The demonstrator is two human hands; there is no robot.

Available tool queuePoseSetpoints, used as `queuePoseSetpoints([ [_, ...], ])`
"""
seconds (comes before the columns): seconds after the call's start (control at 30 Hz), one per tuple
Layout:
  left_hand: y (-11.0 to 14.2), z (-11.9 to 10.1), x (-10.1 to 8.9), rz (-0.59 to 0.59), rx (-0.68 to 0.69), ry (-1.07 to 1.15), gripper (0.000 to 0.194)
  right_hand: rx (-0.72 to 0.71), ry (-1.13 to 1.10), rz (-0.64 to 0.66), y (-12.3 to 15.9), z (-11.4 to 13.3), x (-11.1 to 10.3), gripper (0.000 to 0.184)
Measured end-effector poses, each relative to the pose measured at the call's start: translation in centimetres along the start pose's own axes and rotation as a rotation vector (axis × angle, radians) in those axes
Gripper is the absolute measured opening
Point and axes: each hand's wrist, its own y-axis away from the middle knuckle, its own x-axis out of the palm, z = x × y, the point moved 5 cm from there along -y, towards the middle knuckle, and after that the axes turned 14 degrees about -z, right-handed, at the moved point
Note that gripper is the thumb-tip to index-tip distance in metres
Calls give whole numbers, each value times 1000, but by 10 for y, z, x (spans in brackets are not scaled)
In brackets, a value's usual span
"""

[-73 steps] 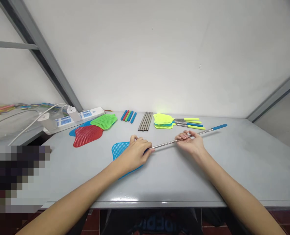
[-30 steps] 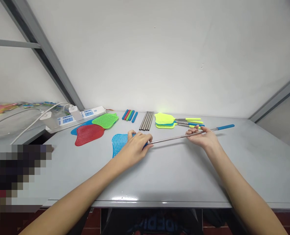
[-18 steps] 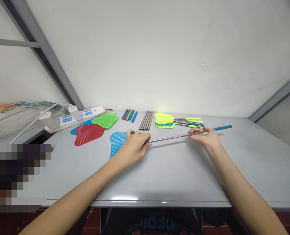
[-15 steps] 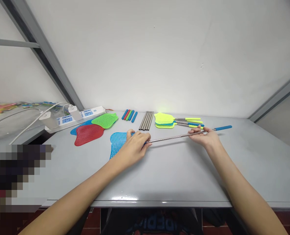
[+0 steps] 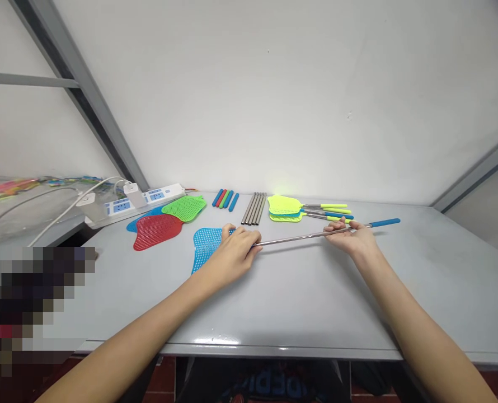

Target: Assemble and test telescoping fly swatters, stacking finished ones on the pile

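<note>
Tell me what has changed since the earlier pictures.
The right hand has slid along the steel rod toward its blue grip, moving away from the left hand. The left hand stays at the rod's near end, beside the blue mesh swatter head. Neither hand has let go. The red swatter head, green swatter head, steel tubes and yellow-green swatters stayed where they were.

Along the far side of the grey bench, a white power strip sits toward the left, then red and green swatter heads — coloured foam grips, steel tubes, and lime-headed swatters.
</note>
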Motion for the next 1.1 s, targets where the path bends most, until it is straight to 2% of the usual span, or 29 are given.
queuePoseSetpoints([
  [0.27, 2, 7, 4, -24, 6, -34, 17, 58, 37, 14, 3, -12, -1, 18],
  [0.47, 3, 13, 11, 16, 17, -43, 21, 61, 65, 42, 4, -17, -1, 18],
  [1.1, 4, 18, 15, 51, 11, -49, 22, 91, 112, 58, 1, -30, -3, 14],
])
